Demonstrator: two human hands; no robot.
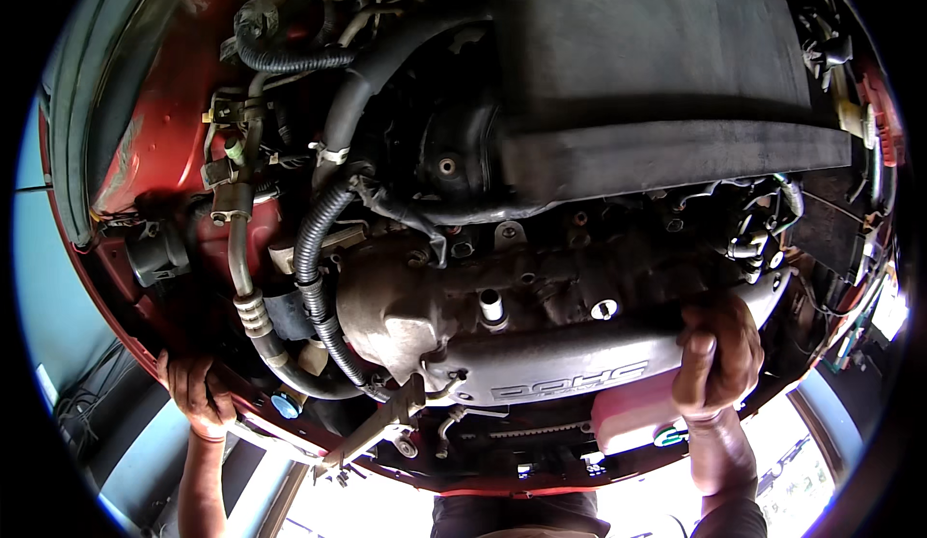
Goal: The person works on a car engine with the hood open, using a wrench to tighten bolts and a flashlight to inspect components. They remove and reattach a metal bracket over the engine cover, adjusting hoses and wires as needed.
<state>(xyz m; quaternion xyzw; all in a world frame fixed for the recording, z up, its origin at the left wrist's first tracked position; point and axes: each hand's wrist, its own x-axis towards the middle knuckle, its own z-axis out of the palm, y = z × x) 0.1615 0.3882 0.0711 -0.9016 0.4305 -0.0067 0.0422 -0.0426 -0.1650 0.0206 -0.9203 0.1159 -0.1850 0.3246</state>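
My right hand (719, 354) is closed over the right end of a grey metal engine cover (541, 364), its thumb on the near side and its fingers bent over the top. What lies under those fingers is hidden. At the far left, my left hand (200, 393) rests on the red body edge (280, 426) of the car, fingers laid over it and holding nothing. A blue round cap (286, 405) sits just right of that hand. Below my right hand is a pinkish plastic reservoir (632, 412).
A large black plastic box (657, 45) covers the back right of the engine bay. Ribbed black hose (309, 239) and a metal pipe (238, 239) run down the left. A metal bracket (386, 422) juts out at the front. A bright window-like area lies beyond the front edge.
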